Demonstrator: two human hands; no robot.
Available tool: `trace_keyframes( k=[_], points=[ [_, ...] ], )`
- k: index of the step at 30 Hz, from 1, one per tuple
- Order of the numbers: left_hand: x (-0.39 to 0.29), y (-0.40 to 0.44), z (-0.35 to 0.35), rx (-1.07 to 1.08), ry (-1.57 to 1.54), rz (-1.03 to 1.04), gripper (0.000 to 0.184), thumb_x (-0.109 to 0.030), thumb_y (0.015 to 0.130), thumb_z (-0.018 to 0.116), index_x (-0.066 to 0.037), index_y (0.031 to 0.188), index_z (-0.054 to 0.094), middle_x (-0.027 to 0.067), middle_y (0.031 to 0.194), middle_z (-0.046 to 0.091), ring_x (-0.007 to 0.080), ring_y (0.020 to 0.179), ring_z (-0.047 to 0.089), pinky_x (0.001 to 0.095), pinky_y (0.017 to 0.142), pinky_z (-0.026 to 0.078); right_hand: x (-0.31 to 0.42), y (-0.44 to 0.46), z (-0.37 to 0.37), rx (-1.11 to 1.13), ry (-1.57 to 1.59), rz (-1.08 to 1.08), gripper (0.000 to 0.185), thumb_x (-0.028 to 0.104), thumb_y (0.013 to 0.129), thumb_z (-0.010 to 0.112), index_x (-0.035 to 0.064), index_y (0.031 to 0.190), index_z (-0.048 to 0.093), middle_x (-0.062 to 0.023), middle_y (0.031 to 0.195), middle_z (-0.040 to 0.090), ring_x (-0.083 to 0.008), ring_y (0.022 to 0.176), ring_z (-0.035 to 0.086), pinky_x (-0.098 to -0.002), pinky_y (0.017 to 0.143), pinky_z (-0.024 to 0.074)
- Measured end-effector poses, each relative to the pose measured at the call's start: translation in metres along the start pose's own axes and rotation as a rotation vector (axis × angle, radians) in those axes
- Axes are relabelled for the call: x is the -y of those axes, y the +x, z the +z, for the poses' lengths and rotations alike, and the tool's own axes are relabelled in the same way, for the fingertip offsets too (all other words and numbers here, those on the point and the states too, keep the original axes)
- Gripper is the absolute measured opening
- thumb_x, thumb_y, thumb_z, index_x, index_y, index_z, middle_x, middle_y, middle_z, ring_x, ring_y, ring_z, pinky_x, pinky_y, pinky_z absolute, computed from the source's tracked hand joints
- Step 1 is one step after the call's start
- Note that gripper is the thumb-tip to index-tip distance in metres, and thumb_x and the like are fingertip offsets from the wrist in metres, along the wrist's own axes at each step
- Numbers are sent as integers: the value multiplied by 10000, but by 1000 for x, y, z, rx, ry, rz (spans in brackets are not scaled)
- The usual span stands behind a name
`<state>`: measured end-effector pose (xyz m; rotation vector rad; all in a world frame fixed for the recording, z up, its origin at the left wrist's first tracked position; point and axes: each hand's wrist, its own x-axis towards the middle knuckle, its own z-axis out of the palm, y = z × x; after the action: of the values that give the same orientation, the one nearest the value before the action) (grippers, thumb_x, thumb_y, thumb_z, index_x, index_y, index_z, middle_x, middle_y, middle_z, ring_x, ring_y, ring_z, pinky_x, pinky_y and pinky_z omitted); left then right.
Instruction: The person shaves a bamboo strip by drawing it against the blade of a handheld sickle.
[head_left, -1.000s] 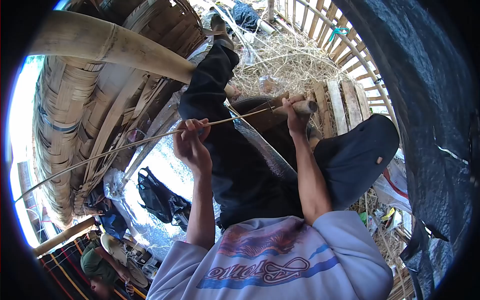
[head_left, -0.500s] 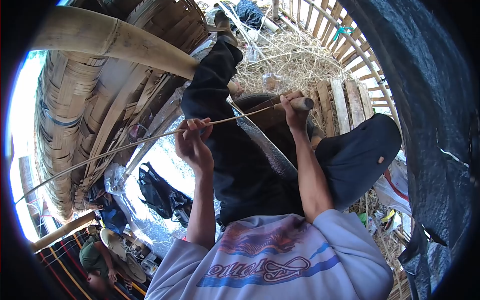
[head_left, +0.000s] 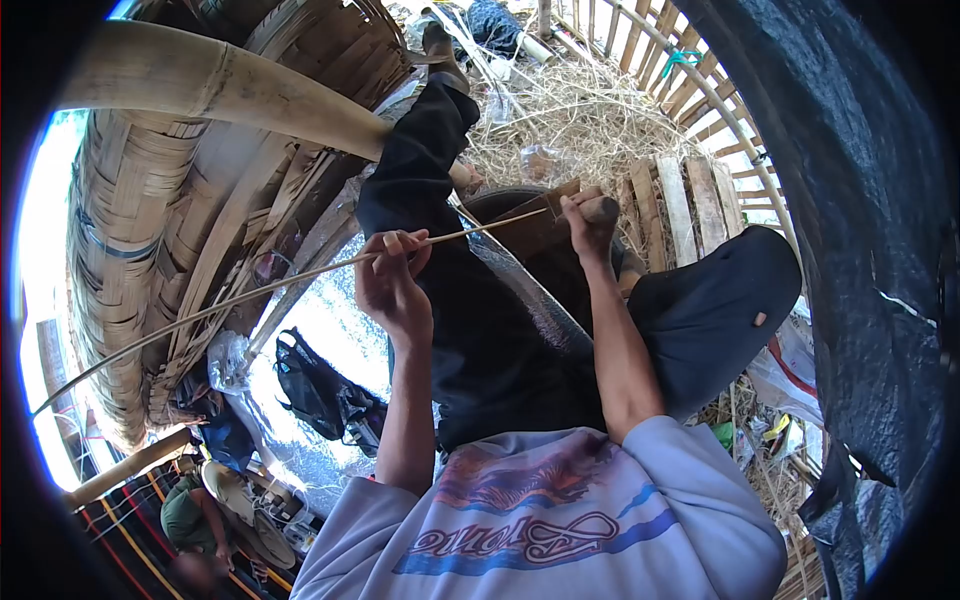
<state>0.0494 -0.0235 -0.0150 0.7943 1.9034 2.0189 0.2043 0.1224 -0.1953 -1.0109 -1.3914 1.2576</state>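
My left hand (head_left: 393, 285) is closed around a long thin bamboo strip (head_left: 485, 227), pinching it between thumb and fingers. One part of the strip runs far off to the lower left; its short end points toward my right hand (head_left: 588, 225). That hand is wrapped around the thick round wooden handle (head_left: 601, 209) of what looks like a knife. Its blade is hard to make out against the dark background. The strip's tip ends just left of my right fingers, apart from them.
A thick bamboo pole (head_left: 250, 90) and a woven bamboo wall (head_left: 130, 240) stand at left. Straw (head_left: 570, 110) covers the ground ahead. A black backpack (head_left: 320, 385) lies on silvery sheeting. Dark plastic sheeting (head_left: 860, 250) hangs at right. Another person (head_left: 195, 515) sits at lower left.
My right hand has turned slightly, so the handle now points more toward me and looks shorter. My left hand has shifted a little right along with the strip.
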Motion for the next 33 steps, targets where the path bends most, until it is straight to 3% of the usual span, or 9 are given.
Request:
trace_keyframes(
  k=[3, 7, 9, 13, 16, 19, 23, 29, 33],
  points=[
    [3, -1, -1, -41, -43, 7, 179, -144, 981, 533, 28, 1028, 542, 87, 856, 619, 218, 877, 674, 315, 741, 595, 14, -1, 3, -120, 307, 10, 180, 43, 810, 685, 65, 750, 517, -6, 728, 544, -74, 672, 524, -243, 637, 441],
    [5, 1, -3, -16, -60, -10, 181, -143, 980, 534, 28, 1038, 540, 94, 861, 619, 220, 879, 674, 321, 747, 595, 7, 4, 6, -69, 204, 7, 186, 44, 807, 694, 72, 744, 521, 5, 729, 539, -74, 686, 519, -237, 667, 442],
    [5, 1, -5, -17, -27, 4, 125, -137, 971, 543, -28, 1031, 535, 85, 864, 604, 229, 883, 672, 343, 725, 606, 7, 5, 2, -82, 149, 3, 180, 41, 807, 690, 77, 745, 526, 7, 728, 540, -77, 684, 519, -242, 664, 445],
    [3, -4, -9, -40, -17, -13, 178, -148, 982, 531, 22, 1036, 542, 96, 868, 624, 215, 876, 673, 330, 749, 596, 13, -12, 7, -94, 200, -44, 195, 77, 809, 697, 88, 743, 514, 26, 748, 491, -66, 722, 457, -248, 679, 392],
    [2, 0, -5, -58, -31, -34, 169, -140, 982, 529, 23, 1026, 540, 96, 870, 624, 214, 878, 672, 329, 750, 597, 14, 9, 1, -52, 247, 41, 186, 42, 810, 690, 72, 724, 527, 6, 693, 532, -68, 650, 505, -240, 612, 424],
    [3, 0, -6, 2, -49, 37, 152, -120, 980, 526, 27, 1017, 534, 99, 874, 612, 218, 876, 669, 340, 764, 600, 15, 2, 7, -72, 240, -117, 189, 44, 812, 689, 71, 712, 531, 6, 676, 531, -71, 631, 505, -247, 599, 427],
    [1, -1, -1, -11, -104, -5, 131, -96, 977, 522, 28, 1017, 534, 100, 883, 607, 222, 878, 669, 346, 766, 602, -2, -3, 4, -13, 44, -43, 199, 27, 813, 686, 65, 689, 535, -11, 685, 557, -84, 626, 528, -250, 605, 444],
    [3, -3, -3, 12, -80, 18, 155, -112, 976, 531, 32, 1031, 546, 97, 877, 612, 219, 882, 671, 341, 766, 602, 6, -3, 4, -60, 160, -130, 218, 7, 817, 676, 72, 674, 524, 10, 673, 553, -74, 600, 527, -240, 572, 438],
    [1, -1, 3, -5, -62, 27, 162, -124, 978, 531, 30, 1024, 548, 94, 860, 615, 215, 877, 673, 338, 760, 601, 7, 1, 1, -56, 154, 6, 169, 27, 815, 689, 73, 735, 546, 8, 723, 555, -54, 659, 509, -226, 595, 426]
  ],
)
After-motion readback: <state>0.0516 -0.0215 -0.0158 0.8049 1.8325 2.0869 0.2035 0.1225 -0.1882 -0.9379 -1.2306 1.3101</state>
